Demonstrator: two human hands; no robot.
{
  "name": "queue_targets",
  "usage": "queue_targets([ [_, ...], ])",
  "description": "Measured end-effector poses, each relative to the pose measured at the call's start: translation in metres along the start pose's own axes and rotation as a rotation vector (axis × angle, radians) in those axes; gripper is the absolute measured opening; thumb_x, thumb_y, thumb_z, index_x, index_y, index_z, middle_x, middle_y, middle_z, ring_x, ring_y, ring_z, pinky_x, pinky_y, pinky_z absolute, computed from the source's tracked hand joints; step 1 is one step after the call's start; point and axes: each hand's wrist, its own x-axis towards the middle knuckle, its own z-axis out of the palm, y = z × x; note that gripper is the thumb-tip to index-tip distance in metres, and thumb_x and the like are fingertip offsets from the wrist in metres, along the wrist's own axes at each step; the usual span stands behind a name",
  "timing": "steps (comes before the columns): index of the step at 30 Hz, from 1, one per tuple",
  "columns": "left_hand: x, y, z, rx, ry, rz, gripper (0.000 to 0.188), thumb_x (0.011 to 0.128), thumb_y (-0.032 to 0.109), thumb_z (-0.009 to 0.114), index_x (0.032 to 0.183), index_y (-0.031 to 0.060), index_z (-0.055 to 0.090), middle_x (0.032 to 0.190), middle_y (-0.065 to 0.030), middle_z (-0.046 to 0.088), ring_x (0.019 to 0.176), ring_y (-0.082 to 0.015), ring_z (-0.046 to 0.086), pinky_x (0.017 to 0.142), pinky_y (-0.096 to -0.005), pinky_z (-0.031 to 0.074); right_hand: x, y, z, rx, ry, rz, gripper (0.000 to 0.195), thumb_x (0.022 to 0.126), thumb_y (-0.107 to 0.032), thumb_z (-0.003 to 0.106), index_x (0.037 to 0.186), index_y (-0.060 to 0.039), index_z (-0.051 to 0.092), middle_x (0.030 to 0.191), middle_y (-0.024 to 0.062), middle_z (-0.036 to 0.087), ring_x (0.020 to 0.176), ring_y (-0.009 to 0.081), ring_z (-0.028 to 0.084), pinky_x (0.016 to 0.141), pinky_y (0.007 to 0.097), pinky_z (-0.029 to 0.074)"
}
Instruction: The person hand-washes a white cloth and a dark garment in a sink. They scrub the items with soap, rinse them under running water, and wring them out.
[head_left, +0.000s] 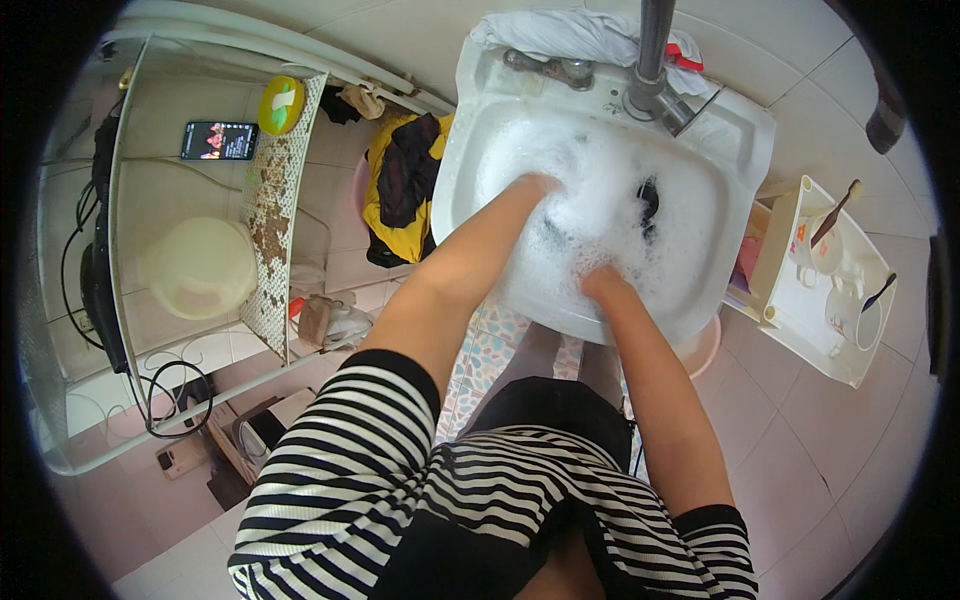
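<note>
Thick white suds fill the white washbasin before me. My left hand is sunk in the foam left of the middle, with only its wrist end showing. Close to the front rim, my right hand dips into the suds, its fingers hidden too. What either hand touches under the foam cannot be seen. A piece of dark cloth breaks the surface on the right side of the basin. The metal faucet stands at the back rim.
White cloth lies along the basin's back ledge. At left, a rusty shelf holds a phone, a yellow soap dish and a pale bowl. Yellow and black clothes are heaped beside the basin. A caddy with cups hangs right.
</note>
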Motion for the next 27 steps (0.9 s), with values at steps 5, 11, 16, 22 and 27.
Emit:
queue_targets([
  [5,-0.064,0.011,-0.02,-0.737,0.391,0.105,0.035,0.075,0.027,0.054,0.099,0.0023,0.057,0.087,-0.0181,0.061,0.083,-0.0285,0.058,0.075,-0.0356,0.044,0.006,-0.002,-0.003,-0.019,-0.001,0.001,0.042,0.082,-0.027,0.037,0.11,-0.0015,0.054,0.116,0.0209,0.049,0.107,0.0336,0.048,0.095,0.0403,0.034],
  [11,-0.11,0.011,0.023,-0.022,0.53,0.296,0.046,0.063,0.027,0.067,0.105,0.011,0.058,0.133,-0.0207,0.025,0.117,-0.0443,0.023,0.1,-0.0448,0.024,-0.006,-0.013,-0.013,-0.086,-0.127,0.124,0.043,0.085,-0.03,0.034,0.108,-0.0002,0.055,0.115,0.0221,0.049,0.107,0.0356,0.049,0.095,0.0408,0.034],
  [16,-0.017,-0.001,0.019,0.32,0.156,0.141,0.026,0.07,0.018,0.058,0.09,0.0029,0.062,0.096,-0.0197,0.059,0.086,-0.0344,0.056,0.074,-0.0431,0.047,-0.009,0.005,-0.007,-0.256,-0.193,0.031,0.05,0.088,-0.031,0.03,0.123,0.002,0.04,0.129,0.0218,0.035,0.119,0.036,0.035,0.099,0.0473,0.025],
  [22,-0.056,0.019,-0.046,-1.36,0.155,-0.276,0.023,0.074,0.021,0.051,0.084,0.003,0.062,0.079,-0.0129,0.063,0.067,-0.0279,0.06,0.062,-0.039,0.049,-0.08,-0.068,-0.102,-0.1,0.091,0.203,0.052,0.088,-0.032,0.031,0.127,0.0021,0.033,0.13,0.0232,0.034,0.12,0.037,0.033,0.099,0.0458,0.026],
  [27,-0.102,0.017,-0.049,-1.377,0.515,-0.095,0.038,0.071,0.029,0.058,0.099,0.0032,0.055,0.102,-0.0194,0.051,0.09,-0.0336,0.05,0.078,-0.0437,0.041,-0.069,-0.04,-0.112,-0.24,-0.064,-0.13,0.038,0.084,-0.026,0.037,0.112,-0.0044,0.051,0.12,0.0276,0.043,0.115,0.0343,0.04,0.096,0.0414,0.032],
])
